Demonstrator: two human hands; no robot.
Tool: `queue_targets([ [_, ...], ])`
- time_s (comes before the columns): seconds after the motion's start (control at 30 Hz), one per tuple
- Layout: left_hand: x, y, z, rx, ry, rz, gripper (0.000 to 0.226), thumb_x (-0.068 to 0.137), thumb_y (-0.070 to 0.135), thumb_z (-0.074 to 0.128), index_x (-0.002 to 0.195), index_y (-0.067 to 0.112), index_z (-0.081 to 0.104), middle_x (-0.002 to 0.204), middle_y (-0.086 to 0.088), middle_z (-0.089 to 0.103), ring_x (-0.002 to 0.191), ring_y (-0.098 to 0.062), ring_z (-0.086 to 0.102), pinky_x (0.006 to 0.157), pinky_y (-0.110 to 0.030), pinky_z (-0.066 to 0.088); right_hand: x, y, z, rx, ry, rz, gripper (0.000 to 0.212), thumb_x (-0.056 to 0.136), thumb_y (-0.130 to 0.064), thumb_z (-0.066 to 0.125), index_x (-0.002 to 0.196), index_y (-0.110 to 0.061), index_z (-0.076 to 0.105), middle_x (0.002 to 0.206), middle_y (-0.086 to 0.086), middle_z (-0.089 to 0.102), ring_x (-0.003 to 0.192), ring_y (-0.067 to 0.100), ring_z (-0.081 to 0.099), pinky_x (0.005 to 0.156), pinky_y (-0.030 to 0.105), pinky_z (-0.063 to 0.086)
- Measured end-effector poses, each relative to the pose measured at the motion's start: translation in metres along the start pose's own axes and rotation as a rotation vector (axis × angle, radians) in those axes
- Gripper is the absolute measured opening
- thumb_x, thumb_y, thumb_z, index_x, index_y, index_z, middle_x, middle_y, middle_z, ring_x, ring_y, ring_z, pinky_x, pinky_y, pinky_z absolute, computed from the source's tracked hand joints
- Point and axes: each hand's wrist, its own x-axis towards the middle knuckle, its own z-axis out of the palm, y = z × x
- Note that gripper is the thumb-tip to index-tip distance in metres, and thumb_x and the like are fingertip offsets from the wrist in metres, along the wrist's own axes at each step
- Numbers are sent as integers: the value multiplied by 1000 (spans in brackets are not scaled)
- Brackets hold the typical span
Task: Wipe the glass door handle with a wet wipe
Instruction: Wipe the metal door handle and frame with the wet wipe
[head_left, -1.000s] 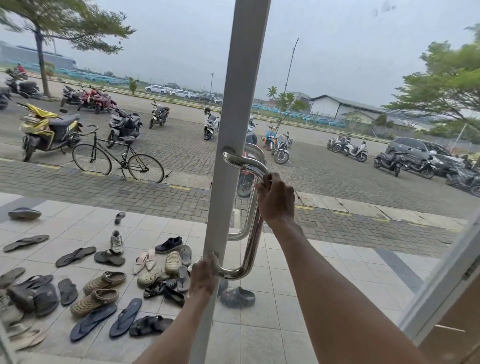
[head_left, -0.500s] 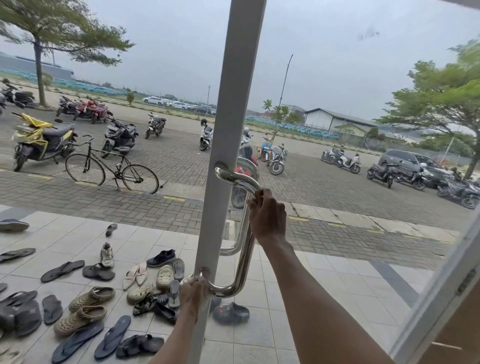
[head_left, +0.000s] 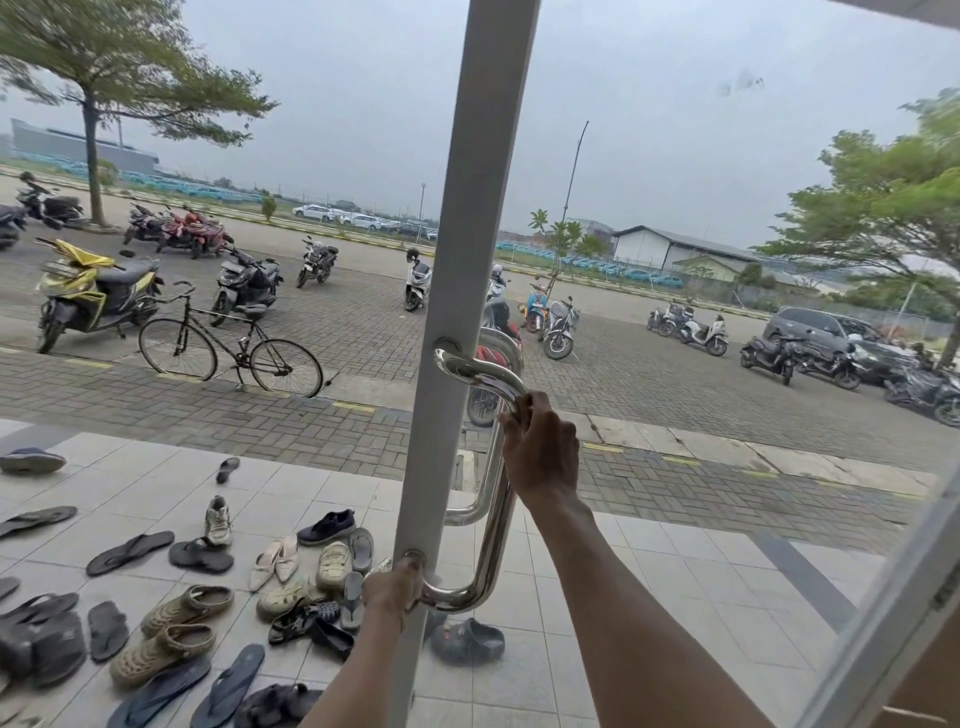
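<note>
We are looking through a glass door at sandals (head_left: 156, 587) scattered over the tiles in the lower left of the frame, with a bicycle (head_left: 228, 348) parked above them. Just right of those, at lower centre, our left hand (head_left: 395, 587) is closing around the bottom bend of the handle (head_left: 491, 540), right where it meets the white frame (head_left: 457, 312) — the arm is rising steeply from the bottom edge. No wipe is showing in that fist; whether one is tucked inside, we cannot tell.

The handle is running as a steel tube, long axis nearly upright, from its upper mount at centre frame down to that lower bend. Our right hand (head_left: 543, 452) is wrapping the bar just below the top curve, knuckles toward us, the forearm stretching in from the lower right. Again, no wipe is visible under the fingers.

The bare stretch of tube is lying between the two hands — directly below the right one, above and right of the left. We are judging that the right hand is placed to slide down along the bar.
</note>
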Motion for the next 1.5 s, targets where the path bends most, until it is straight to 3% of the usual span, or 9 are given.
queue_targets([
  [0.1,-32,-5,-4,-147,-108,-25,40,83,37,71,64,6,55,54,-8,55,49,-18,47,49,-27,40,-1,-2,-1,-9,-1,4,22,90,-29,64,105,-15,57,94,12,72,91,32,67,73,29,47],
  [0.23,-45,-10,-4,-240,-133,-71,28,86,31,68,75,8,58,73,-11,57,59,-21,54,36,-22,47,-3,-5,-3,0,-3,19,19,90,-27,63,103,-14,57,92,12,72,90,32,67,71,28,43],
  [0.57,20,2,10,98,148,8,57,60,21,78,103,-12,63,98,-23,72,91,-35,71,79,-47,59,-2,-3,-2,-28,14,4,20,90,-30,62,103,-15,58,93,12,72,92,32,67,68,24,38],
  [0.7,-42,30,23,365,252,97,37,85,15,62,117,-4,61,119,-23,65,112,-37,62,91,-39,51,0,1,0,-18,8,1,19,90,-30,63,102,-16,58,92,11,72,91,31,67,68,26,42],
  [1.1,-10,6,4,-37,-105,-52,31,89,23,63,110,0,61,115,-20,64,103,-32,61,97,-41,49,-3,-3,-3,-7,0,10,19,91,-29,61,103,-16,57,93,12,71,93,33,66,68,26,37],
  [1.2,-22,12,7,-97,-146,-102,19,96,20,53,85,4,57,89,-16,60,78,-28,56,65,-32,49,-2,-2,-3,-14,-3,14,17,91,-29,61,102,-17,57,93,12,72,93,35,65,67,27,36],
  [1.27,-22,14,10,-80,-134,-128,29,100,13,41,75,3,49,86,-15,52,81,-25,50,68,-28,41,-2,-3,-3,-7,-5,14,17,91,-29,61,101,-16,57,93,13,71,93,35,65,67,26,33],
  [1.33,-20,15,14,-158,-193,-143,34,103,12,32,73,2,47,89,-17,51,84,-24,48,72,-28,36,-2,-3,-4,-6,-6,9,19,91,-29,62,104,-16,57,94,13,71,93,34,65,67,26,33],
  [1.5,-12,10,6,-283,-247,-193,37,98,41,45,89,7,58,72,-10,63,60,-15,52,40,-18,39,-2,-3,-3,-6,-10,0,22,91,-29,62,108,-16,56,95,12,71,93,34,66,67,27,38],
])
